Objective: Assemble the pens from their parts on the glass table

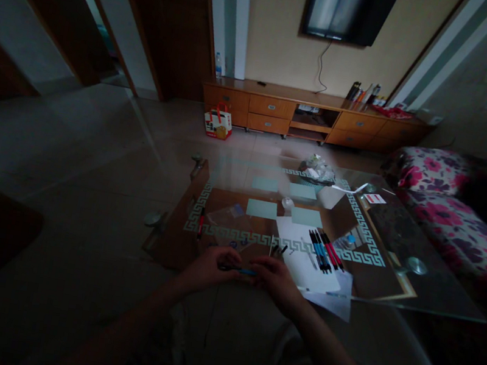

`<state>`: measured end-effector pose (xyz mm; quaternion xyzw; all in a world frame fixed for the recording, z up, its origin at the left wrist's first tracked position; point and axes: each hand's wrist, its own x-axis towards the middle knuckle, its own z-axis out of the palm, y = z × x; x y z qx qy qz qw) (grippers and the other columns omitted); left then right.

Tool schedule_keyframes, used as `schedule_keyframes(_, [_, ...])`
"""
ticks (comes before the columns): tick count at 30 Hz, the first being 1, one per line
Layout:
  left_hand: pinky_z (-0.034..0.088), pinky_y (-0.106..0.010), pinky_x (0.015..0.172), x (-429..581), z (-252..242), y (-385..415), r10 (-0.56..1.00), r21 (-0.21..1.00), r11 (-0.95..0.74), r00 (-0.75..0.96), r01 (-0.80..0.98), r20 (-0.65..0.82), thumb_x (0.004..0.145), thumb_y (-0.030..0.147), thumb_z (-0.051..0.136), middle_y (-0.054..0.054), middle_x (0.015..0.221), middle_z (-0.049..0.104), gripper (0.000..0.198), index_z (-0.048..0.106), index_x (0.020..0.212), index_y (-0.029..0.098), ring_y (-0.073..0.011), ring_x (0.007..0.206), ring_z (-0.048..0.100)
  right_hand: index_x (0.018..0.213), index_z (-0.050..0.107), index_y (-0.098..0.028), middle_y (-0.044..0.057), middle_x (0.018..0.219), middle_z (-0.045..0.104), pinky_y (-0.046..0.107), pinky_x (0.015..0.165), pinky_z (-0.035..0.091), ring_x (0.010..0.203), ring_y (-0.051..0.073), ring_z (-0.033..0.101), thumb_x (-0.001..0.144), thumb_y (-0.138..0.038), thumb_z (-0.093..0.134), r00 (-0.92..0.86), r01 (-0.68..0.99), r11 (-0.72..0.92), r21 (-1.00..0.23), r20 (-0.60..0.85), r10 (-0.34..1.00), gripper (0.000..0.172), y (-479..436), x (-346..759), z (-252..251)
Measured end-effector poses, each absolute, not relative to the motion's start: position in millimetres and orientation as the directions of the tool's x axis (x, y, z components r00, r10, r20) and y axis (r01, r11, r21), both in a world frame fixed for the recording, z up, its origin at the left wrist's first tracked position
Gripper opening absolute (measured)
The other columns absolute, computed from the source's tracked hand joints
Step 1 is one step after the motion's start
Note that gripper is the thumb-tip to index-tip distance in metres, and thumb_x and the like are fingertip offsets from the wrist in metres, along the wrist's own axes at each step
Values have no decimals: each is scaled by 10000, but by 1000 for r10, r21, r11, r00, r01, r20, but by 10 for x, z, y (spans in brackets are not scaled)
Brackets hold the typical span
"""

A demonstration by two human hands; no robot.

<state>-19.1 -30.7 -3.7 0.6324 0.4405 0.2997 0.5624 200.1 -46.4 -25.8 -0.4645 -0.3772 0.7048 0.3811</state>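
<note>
A pen with a blue barrel (248,271) lies level between my two hands, just off the near edge of the glass table (438,296). My left hand (210,268) is closed round its dark end. The fingers of my right hand (277,282) pinch the other end, and hide part of it. Just beyond the right hand, small black pieces (277,251) lie by a white paper sheet (292,270). On that sheet rest several blue pens (320,253) and red pens (333,251), side by side. A single red pen (200,224) lies at the left.
A clear plastic bag (230,223) lies flat beyond my left hand. Farther back are a crumpled plastic bag (319,170) and a red-and-white card (374,198). A flowered sofa (471,231) stands right; a wooden TV cabinet (271,107) and a carrier bag (218,123) are behind the table.
</note>
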Motion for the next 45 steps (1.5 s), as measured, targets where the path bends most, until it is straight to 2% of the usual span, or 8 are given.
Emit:
schedule_keyframes(8, [533, -326, 825, -182, -50, -298, 931, 992, 1, 361, 128, -48, 741, 278, 760, -75, 961, 716, 300, 640, 985, 151, -197, 896, 679, 958, 663, -165, 19, 853, 689, 236, 617, 491, 704, 130, 661, 690, -314, 803, -283, -328, -504, -799, -426, 860, 337, -491, 2002, -258])
schedule_keyframes(16, [535, -327, 835, -191, -27, -293, 951, 998, 20, 307, 53, -35, 733, 298, 775, -80, 974, 719, 316, 643, 982, 156, -200, 911, 680, 954, 655, -164, 45, 890, 710, 301, 762, 549, 797, 163, 698, 701, -269, 806, -315, -397, -541, -742, -443, 839, 313, -500, 2015, -245])
schedule_keyframes(25, [525, -342, 854, -186, -55, -262, 971, 998, 4, 237, 64, -19, 758, 293, 748, -85, 957, 716, 264, 647, 957, 152, -203, 906, 673, 977, 649, -144, 58, 883, 719, 307, 806, 559, 809, 173, 716, 737, -201, 772, -294, -488, -536, -689, -448, 844, 276, -467, 2050, -204])
schedule_keyframes(29, [522, -345, 870, -201, -87, -246, 964, 994, 5, 264, 110, -34, 773, 281, 730, -88, 991, 708, 262, 650, 987, 153, -207, 934, 669, 937, 658, -143, 53, 904, 720, 310, 816, 561, 833, 179, 719, 768, -168, 709, -251, -543, -504, -672, -443, 861, 179, -431, 2068, -140])
schedule_keyframes(32, [521, -343, 876, -207, -88, -263, 946, 982, -14, 321, 187, -48, 791, 268, 708, -91, 1046, 700, 281, 655, 1044, 158, -213, 962, 668, 934, 659, -148, 44, 877, 725, 318, 842, 556, 843, 178, 720, 752, -111, 675, -241, -564, -495, -661, -442, 864, 187, -409, 2081, -120])
schedule_keyframes(38, [544, -342, 813, -194, -153, -327, 897, 975, -3, 432, 224, -96, 840, 311, 648, -91, 1063, 693, 292, 658, 1089, 159, -208, 878, 697, 954, 656, -155, 60, 936, 735, 295, 880, 526, 930, 179, 704, 685, -86, 735, -241, -538, -465, -703, -401, 884, 289, -414, 2073, -150])
schedule_keyframes(42, [556, -345, 766, -189, -235, -314, 890, 980, 108, 424, 167, -170, 847, 353, 642, -71, 950, 709, 315, 623, 1090, 153, -208, 810, 709, 947, 649, -161, 61, 942, 740, 289, 841, 527, 907, 178, 702, 667, -139, 776, -240, -508, -406, -760, -328, 914, 309, -408, 2060, -229])
schedule_keyframes(45, [544, -326, 773, -190, -259, -265, 906, 977, 83, 394, 197, -157, 837, 351, 654, -62, 943, 710, 269, 645, 1023, 156, -203, 830, 696, 966, 638, -171, 64, 960, 743, 284, 776, 536, 860, 170, 703, 688, -171, 759, -221, -458, -358, -814, -285, 933, 303, -380, 2073, -316])
